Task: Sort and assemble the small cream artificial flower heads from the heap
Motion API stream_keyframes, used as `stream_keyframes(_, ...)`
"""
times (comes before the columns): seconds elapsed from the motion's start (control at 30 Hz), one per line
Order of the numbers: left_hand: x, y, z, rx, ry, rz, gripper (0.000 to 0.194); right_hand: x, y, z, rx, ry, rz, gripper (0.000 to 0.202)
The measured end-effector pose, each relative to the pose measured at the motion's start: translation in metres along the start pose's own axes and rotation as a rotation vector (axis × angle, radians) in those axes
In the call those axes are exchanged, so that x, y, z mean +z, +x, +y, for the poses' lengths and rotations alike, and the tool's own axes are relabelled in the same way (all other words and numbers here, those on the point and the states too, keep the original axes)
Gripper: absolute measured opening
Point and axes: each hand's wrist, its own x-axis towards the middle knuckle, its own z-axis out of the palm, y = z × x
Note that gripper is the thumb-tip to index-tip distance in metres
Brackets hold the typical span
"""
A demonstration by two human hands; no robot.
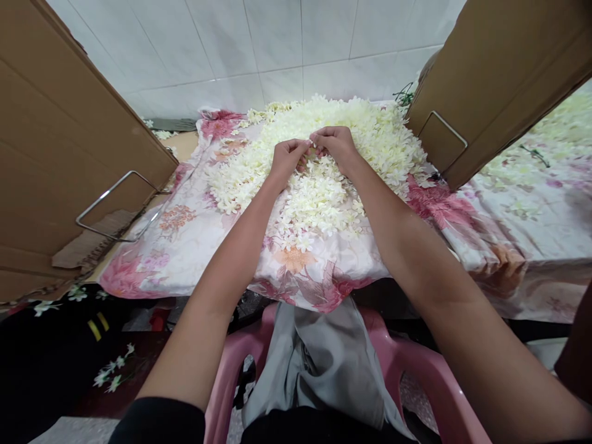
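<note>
A broad heap of small white flowers (319,200) with pale yellow-green tints covers much of the table in front of me. Above the middle of it, my left hand (289,157) and my right hand (337,145) meet, fingertips almost touching. Both are closed in a pinch, thumbs against index fingers. A tiny whitish bit shows where the fingertips come together, but it is too small to name. Flowers lie behind, below and on both sides of my hands.
Cardboard panels with wire handles stand at the left (69,142) and right (504,80). A floral tablecloth (185,259) covers the table, against a tiled wall (277,49). More flowers lie on the right-hand table (546,228). A pink chair (416,364) is under me.
</note>
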Motion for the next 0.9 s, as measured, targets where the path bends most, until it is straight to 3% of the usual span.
stream_keyframes(0.37, -0.0032, -0.0033, 0.0061, -0.050, -0.059, -0.017, 0.029, 0.0037, -0.0018, -0.0049, -0.002, -0.014, 0.005, 0.038)
stream_keyframes(0.9, -0.0038, -0.0031, 0.0058, -0.068, -0.033, -0.035, 0.028, 0.0067, -0.0041, -0.0084, 0.026, -0.041, 0.037, 0.025)
